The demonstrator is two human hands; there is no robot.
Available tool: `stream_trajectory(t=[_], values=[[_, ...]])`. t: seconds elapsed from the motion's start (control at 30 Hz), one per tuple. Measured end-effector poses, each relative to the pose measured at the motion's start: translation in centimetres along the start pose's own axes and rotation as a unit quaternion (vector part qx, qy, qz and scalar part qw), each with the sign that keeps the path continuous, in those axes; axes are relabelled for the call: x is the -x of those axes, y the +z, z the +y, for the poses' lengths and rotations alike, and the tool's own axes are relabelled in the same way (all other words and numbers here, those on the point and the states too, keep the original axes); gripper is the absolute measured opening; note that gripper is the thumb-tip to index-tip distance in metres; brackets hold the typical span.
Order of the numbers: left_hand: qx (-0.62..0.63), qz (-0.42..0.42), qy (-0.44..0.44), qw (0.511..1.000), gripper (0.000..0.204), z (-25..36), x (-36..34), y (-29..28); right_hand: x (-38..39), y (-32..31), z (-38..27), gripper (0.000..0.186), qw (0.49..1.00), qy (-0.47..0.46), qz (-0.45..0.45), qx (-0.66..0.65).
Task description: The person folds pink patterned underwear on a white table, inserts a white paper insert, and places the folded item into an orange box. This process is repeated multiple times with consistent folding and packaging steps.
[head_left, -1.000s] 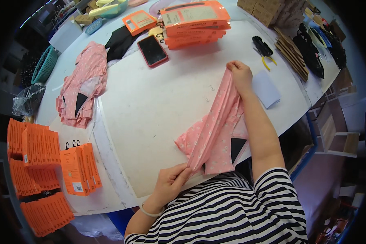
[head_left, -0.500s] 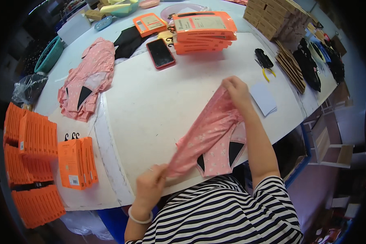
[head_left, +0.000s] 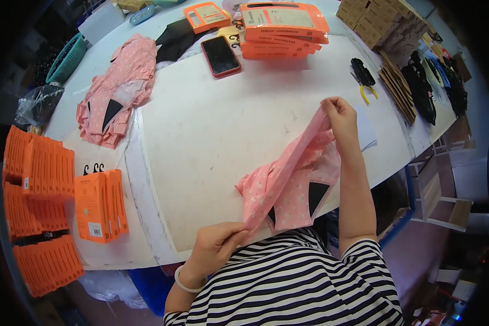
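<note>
Pink floral underpants (head_left: 293,198) with dark panels at the leg openings are stretched slantwise between my two hands, over the near edge of the table. My left hand (head_left: 217,243), with a pale bangle on its wrist, pinches the near-left end of the waistband. The far-right end is pinched in my right hand (head_left: 339,117), raised above the table. Part of the garment hangs in loose folds below the band. A stack of white paper slips (head_left: 367,133) lies partly hidden behind my right wrist.
Piled pink underpants (head_left: 125,81) lie at the left, above orange boxes (head_left: 95,206). More orange packages (head_left: 282,32), a phone (head_left: 221,56) and a black cloth (head_left: 175,41) sit at the back. Yellow-handled snips (head_left: 368,93), flat cardboard pieces (head_left: 399,89) and brown cartons (head_left: 372,19) are at the right.
Both hands have shifted right with the underpants, keeping hold of the waistband. The band now stands out as a taut strip. The whole view has shifted slightly.
</note>
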State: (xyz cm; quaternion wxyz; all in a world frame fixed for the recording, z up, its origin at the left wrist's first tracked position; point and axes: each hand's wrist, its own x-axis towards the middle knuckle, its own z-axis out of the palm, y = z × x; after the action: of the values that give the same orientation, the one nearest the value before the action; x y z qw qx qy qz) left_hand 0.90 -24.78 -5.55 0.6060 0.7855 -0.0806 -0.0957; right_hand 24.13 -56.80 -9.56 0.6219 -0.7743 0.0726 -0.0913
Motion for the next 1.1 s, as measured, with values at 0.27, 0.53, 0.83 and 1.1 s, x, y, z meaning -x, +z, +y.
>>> stream_trajectory(t=[0.27,0.53,0.83,1.1], values=[[-0.083,-0.033,0.124,0.988,0.017,1.5,1.4,-1.1,-5.2,-1.3,5.7,0.015,0.992,-0.046,0.114,0.027],[-0.23,0.308,0.13,0.914,0.015,3.8,4.5,-8.4,7.6,-3.6,-6.1,0.015,0.985,-0.113,-0.124,-0.044],[-0.141,0.415,0.116,0.891,0.006,4.6,7.7,-12.6,10.8,-3.6,-10.3,0.009,0.935,-0.243,-0.242,-0.088],[-0.121,0.4,-0.115,0.901,0.015,-7.5,-3.2,-12.8,7.1,5.6,-1.1,0.021,0.987,0.0,-0.131,0.097]])
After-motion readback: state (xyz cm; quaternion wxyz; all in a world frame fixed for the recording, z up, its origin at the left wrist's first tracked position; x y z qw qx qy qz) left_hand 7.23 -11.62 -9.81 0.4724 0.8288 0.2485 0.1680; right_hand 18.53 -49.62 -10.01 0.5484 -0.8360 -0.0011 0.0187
